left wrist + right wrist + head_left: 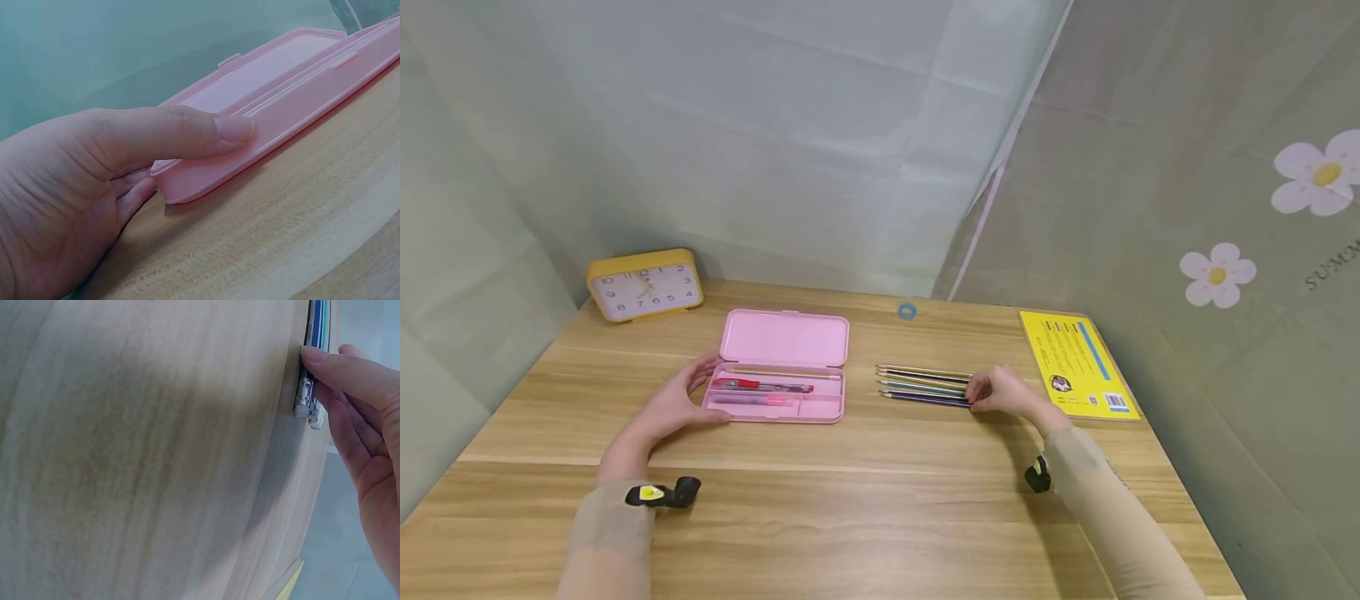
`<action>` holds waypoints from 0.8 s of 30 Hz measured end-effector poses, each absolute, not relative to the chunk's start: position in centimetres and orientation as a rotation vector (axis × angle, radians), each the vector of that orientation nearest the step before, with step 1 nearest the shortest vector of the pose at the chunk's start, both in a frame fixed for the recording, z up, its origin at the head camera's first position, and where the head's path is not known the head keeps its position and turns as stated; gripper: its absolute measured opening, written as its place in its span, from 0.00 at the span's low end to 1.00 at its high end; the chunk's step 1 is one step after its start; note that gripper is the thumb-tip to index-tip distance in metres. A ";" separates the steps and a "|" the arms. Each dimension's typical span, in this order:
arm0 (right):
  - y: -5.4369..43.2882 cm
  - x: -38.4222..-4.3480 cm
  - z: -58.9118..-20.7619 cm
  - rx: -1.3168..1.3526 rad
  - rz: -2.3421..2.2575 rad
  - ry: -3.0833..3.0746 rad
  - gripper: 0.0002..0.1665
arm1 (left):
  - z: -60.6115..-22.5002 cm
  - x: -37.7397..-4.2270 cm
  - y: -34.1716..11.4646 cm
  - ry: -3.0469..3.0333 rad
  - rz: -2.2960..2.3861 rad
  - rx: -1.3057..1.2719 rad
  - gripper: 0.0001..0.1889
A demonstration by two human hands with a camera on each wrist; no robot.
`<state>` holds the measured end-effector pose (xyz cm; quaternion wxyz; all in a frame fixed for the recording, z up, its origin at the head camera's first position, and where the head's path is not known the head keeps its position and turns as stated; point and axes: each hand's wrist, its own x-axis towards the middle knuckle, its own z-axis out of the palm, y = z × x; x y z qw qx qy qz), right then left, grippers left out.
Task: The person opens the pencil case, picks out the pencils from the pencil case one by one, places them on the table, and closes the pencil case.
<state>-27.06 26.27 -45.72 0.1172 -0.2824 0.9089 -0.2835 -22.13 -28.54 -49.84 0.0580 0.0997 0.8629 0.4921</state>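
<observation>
A pink pencil case lies with its lid folded back on the table. Inside are a pencil, a red pen and a pink-capped pen. My left hand grips the case's left end; in the left wrist view the thumb presses its front wall, while the other fingers are mostly hidden. To the right lie several pencils side by side, points to the left. At their eraser ends my right hand holds them, with the thumb on the nearest dark pencil.
A yellow alarm clock stands at the back left. Near the back edge lies a small blue ring. A yellow book or card lies on the right of the wooden table. Hanging cloth encloses the back and sides.
</observation>
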 end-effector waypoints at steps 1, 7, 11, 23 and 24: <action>26.3 -27.1 -45.7 -0.817 -0.831 2.663 0.08 | -49.8 -22.1 -28.5 2.615 1.489 0.302 0.60; 26.2 -27.1 -45.4 -0.788 -0.841 2.665 0.08 | -49.7 -22.0 -28.5 2.614 1.490 0.312 0.59; 25.9 -27.2 -45.0 -0.778 -0.878 2.650 0.08 | -49.9 -22.1 -28.6 2.611 1.493 0.304 0.59; 21.4 -28.8 -42.4 -0.922 -0.887 2.658 0.05 | -49.8 -22.0 -28.5 2.616 1.494 0.297 0.60; 20.8 -28.9 -42.2 -0.942 -0.896 2.661 0.05 | -49.8 -22.0 -28.5 2.610 1.501 0.300 0.60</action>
